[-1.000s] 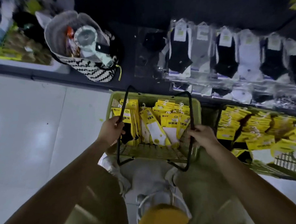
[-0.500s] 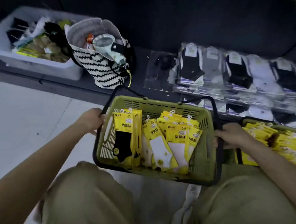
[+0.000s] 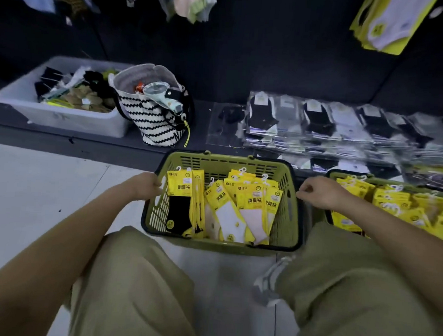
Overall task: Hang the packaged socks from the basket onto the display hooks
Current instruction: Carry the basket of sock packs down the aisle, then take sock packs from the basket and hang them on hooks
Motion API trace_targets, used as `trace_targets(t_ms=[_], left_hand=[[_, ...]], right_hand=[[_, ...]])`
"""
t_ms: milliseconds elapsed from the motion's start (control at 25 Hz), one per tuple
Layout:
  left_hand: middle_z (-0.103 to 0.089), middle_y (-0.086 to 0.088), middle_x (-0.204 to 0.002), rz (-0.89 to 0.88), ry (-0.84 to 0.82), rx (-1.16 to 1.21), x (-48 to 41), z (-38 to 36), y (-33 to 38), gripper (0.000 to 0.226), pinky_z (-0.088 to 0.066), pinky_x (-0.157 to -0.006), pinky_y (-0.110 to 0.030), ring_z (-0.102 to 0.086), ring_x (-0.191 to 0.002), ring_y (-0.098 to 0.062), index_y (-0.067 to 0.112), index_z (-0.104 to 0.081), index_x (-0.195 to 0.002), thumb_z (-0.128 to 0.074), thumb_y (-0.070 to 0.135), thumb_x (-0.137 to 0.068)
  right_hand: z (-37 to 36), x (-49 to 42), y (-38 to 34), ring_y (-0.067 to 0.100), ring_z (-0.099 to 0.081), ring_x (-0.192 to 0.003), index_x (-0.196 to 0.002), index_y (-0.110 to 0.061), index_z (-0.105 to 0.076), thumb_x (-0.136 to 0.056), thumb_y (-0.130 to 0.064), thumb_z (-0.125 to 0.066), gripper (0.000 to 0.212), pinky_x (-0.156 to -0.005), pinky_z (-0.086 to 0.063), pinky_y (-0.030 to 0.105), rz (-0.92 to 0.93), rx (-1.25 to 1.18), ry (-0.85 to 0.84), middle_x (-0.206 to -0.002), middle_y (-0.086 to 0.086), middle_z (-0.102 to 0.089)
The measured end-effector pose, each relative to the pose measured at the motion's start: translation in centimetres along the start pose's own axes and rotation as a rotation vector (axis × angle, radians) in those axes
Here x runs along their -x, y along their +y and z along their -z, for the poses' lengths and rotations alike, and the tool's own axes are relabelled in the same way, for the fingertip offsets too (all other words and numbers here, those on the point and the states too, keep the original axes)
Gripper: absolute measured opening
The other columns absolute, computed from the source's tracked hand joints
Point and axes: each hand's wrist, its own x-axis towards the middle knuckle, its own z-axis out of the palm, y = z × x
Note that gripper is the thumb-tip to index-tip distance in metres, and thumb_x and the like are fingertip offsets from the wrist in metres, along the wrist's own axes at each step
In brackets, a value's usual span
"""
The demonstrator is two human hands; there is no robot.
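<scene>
The basket (image 3: 215,163) has been set down on the floor and its handles have dropped to the rim. The left hand (image 3: 147,187) grips the left rim. The right hand (image 3: 319,192) has let go, its fingers loosely curled just beside the right rim, holding nothing. The packaged socks (image 3: 254,199) stand between both hands. Judgement: picking can begin.

My view was dim. The pale tiled floor (image 3: 47,184) caught most light; the black display wall (image 3: 247,53) was featureless. Yellow packaged socks (image 3: 254,198) in the green plastic basket (image 3: 228,164) were sharp; frame edges bowed, and clear-wrapped sock packs (image 3: 346,123) blurred with glare.
</scene>
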Motion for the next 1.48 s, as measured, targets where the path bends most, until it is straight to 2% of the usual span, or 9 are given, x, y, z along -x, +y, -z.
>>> trace_targets(t_ms=[240,320,440,760,960,1080,1240,1360,1480], left_hand=[[-0.055,-0.013,-0.131,-0.06,0.011,0.053,-0.9,-0.3,1.2,0.041,-0.039,-0.096,-0.029,-0.051,-0.12,-0.027,0.004,-0.055,-0.127,-0.055,0.028,-0.093],[-0.059,-0.01,-0.127,-0.084,0.031,0.106,-0.5,-1.8,0.4,0.039,-0.039,-0.093,-0.027,-0.054,-0.115,-0.024,0.006,-0.056,-0.124,-0.056,0.028,-0.092],[-0.06,-0.005,-0.125,-0.108,-0.002,0.158,-0.4,-4.8,-0.7,0.037,-0.039,-0.088,-0.022,-0.056,-0.112,-0.021,0.011,-0.055,-0.125,-0.056,0.03,-0.092],[-0.058,-0.001,-0.126,-0.048,-0.009,0.376,-4.4,-6.5,-3.1,0.041,-0.047,-0.094,-0.03,-0.057,-0.11,-0.017,0.016,-0.051,-0.13,-0.058,0.027,-0.091],[-0.053,-0.003,-0.132,-0.049,-0.148,0.261,-6.6,-5.4,-4.4,0.044,-0.046,-0.096,-0.033,-0.055,-0.114,-0.019,0.016,-0.048,-0.132,-0.058,0.029,-0.091],[-0.054,-0.007,-0.127,-0.019,-0.187,0.348,-8.3,-3.4,-4.3,0.039,-0.05,-0.091,-0.036,-0.058,-0.108,-0.023,0.01,-0.05,-0.126,-0.058,0.025,-0.091],[-0.05,-0.002,-0.109,0.041,-0.318,0.38,-11.2,-1.3,-3.6,0.039,-0.047,-0.076,-0.027,-0.053,-0.098,-0.018,0.006,-0.051,-0.122,-0.061,0.024,-0.089],[-0.054,-0.007,-0.104,0.159,-0.426,0.471,-14.0,-0.4,-3.3,0.013,-0.05,-0.067,-0.024,-0.057,-0.083,-0.016,0.017,-0.054,-0.091,-0.065,0.024,-0.087],[-0.059,-0.009,-0.118,0.167,-0.528,0.34,-15.4,-0.4,-2.6,0.041,-0.054,-0.08,-0.03,-0.061,-0.1,-0.021,0.01,-0.055,-0.116,-0.07,0.028,-0.082]], right_hand=[[-4.9,-4.0,-7.9,0.026,-0.058,-0.086,-0.079,-0.012,-0.064,-0.09,-0.034,-0.056,0.025,-0.065,-0.044,0.033,0.229,0.012,-0.153,-0.084,0.001,-0.062],[-7.2,-6.3,-11.4,0.039,-0.06,-0.095,-0.099,0.003,-0.066,-0.089,-0.029,-0.055,0.036,-0.075,-0.05,0.042,0.271,0.024,-0.197,-0.102,0.022,-0.066],[-11.3,-9.4,-15.6,0.04,-0.06,-0.101,-0.123,0.009,-0.051,-0.09,-0.029,-0.055,0.05,-0.084,-0.048,0.047,0.263,-0.063,-0.26,-0.124,0.029,-0.054],[-17.3,-17.7,-20.4,0.033,-0.034,-0.135,-0.148,-0.024,-0.016,-0.084,-0.041,-0.065,0.083,-0.106,-0.032,0.04,0.042,-0.467,-0.218,-0.152,0.013,-0.025],[-18.9,-18.9,-21.5,0.034,-0.049,-0.117,-0.135,-0.026,-0.032,-0.079,-0.052,-0.065,0.07,-0.083,-0.045,0.037,0.084,-0.23,-0.095,-0.135,0.016,-0.039],[-19.2,-19.1,-22.1,0.029,-0.057,-0.105,-0.125,-0.02,-0.036,-0.076,-0.044,-0.071,0.065,-0.07,-0.04,0.029,0.06,-0.421,-0.119,-0.122,0.009,-0.055],[-19.0,-19.9,-22.0,0.021,-0.059,-0.098,-0.111,-0.014,-0.051,-0.076,-0.034,-0.074,0.046,-0.071,-0.041,0.026,-0.032,-0.598,-0.216,-0.107,0.003,-0.062],[-18.6,-20.1,-20.6,0.02,-0.06,-0.107,-0.118,-0.012,-0.056,-0.075,-0.028,-0.076,0.05,-0.086,-0.048,0.03,-0.027,-0.718,-0.307,-0.117,0.004,-0.064],[-16.7,-19.6,-18.7,0.017,-0.063,-0.106,-0.111,-0.016,-0.059,-0.074,-0.017,-0.077,0.041,-0.091,-0.049,0.03,-0.049,-0.922,-0.336,-0.114,0.003,-0.067]])
